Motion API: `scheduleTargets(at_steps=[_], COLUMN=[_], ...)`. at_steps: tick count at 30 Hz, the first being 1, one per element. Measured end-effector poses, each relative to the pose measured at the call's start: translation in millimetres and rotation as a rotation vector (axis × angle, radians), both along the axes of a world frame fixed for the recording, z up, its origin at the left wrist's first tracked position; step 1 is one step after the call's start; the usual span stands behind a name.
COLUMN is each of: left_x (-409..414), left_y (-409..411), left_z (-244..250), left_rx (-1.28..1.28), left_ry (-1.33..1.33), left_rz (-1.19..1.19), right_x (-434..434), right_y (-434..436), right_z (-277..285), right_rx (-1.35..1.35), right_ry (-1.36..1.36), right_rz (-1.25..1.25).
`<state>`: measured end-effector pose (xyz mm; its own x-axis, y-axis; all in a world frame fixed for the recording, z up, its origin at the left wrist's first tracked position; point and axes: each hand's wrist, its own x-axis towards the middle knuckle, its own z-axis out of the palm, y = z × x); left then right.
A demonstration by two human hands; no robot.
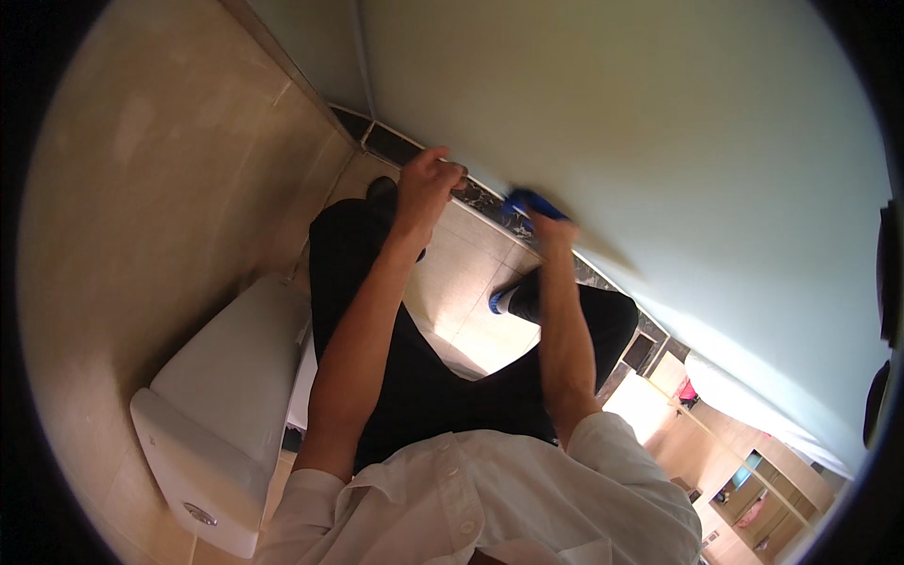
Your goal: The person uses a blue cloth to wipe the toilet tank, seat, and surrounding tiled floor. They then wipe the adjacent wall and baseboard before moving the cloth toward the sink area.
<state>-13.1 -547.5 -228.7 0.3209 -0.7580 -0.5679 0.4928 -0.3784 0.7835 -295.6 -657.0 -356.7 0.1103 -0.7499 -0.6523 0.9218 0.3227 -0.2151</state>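
Note:
A blue scrubbing tool (534, 203), probably a brush, is blurred against the lower edge of a frosted glass panel (621, 127). My right hand (555, 232) is closed around it from the near side. Farther left, my left hand (429, 180) rests with curled fingers at the panel's bottom edge, over the dark marbled stone sill (487, 200). Whether anything sits inside those fingers cannot be made out. My knees, in black trousers (452, 402), are spread below both forearms. A blue and white shoe (499, 301) shows on the floor.
A white toilet (212, 417) stands close on my left, beside a beige tiled wall (141, 176). Light floor tiles (459, 282) lie between my legs. At the lower right, past the panel, are a bright doorway area and a wooden shelf unit (766, 498).

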Motion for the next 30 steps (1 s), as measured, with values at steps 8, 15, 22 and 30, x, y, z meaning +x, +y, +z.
scheduleTargets(at_steps=[8, 15, 22, 30], left_x=[22.1, -2.6, -14.7, 6.5], left_y=[32.3, 39.9, 40.6, 51.0], left_z=[-4.8, 2.1, 11.9, -36.2], left_rx=[0.048, 0.009, -0.065, -0.087], left_ry=[0.13, 0.118, 0.166, 0.253], left_rz=[0.344, 0.185, 0.07, 0.078], right_x=[221.9, 22.4, -45.2, 239.5], right_y=[12.9, 21.4, 19.4, 40.4], right_z=[129.6, 134.6, 175.2, 249.4], right_rx=[-0.166, -0.105, -0.16, -0.387], right_ry=[0.128, 0.418, 0.277, 0.165], right_rz=[0.337, 0.022, -0.252, 0.211])
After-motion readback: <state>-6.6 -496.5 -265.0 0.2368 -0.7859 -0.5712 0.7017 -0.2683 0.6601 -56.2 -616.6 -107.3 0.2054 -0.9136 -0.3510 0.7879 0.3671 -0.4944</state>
